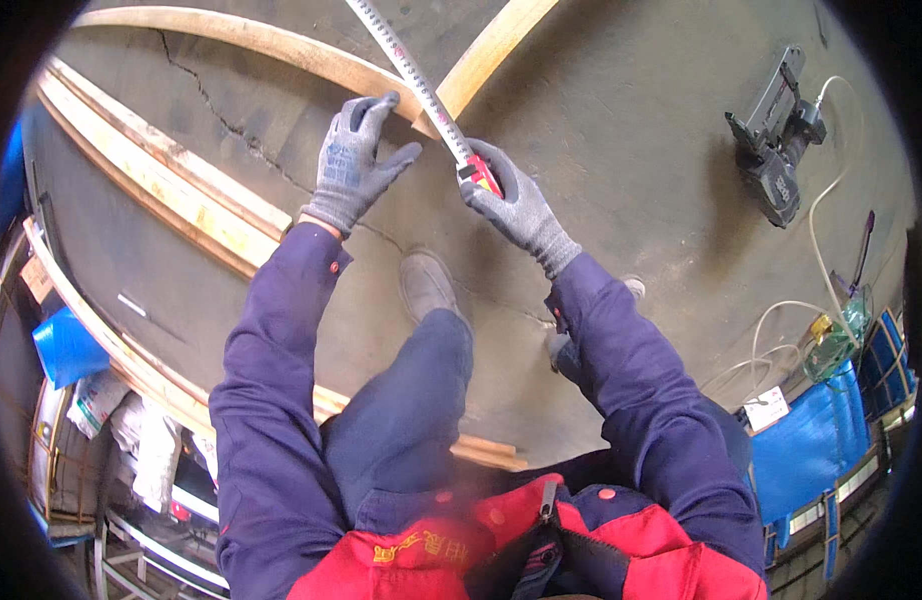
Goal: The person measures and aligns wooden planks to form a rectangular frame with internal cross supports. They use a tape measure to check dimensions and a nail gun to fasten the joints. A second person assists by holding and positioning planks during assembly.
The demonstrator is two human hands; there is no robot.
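Observation:
My right hand [521, 207], in a grey work glove, grips a red tape measure [483, 176]. Its white blade [411, 75] runs out up and to the left, past the top edge of the view. The blade crosses the spot where two wooden strips meet at an angle: one strip [251, 40] reaches to the upper left, the other strip [496, 55] to the upper right. My left hand [356, 165], gloved as well, is held with fingers apart close to the end of the left strip. It holds nothing, and whether a fingertip touches the wood I cannot tell.
Several long timber strips [171, 180] lie on the concrete floor at the left. A nail gun [776, 140] with a pale hose [843, 170] rests at the upper right. Blue sheeting [811, 430] covers something at the lower right. A blue bucket [69, 347] stands at the left.

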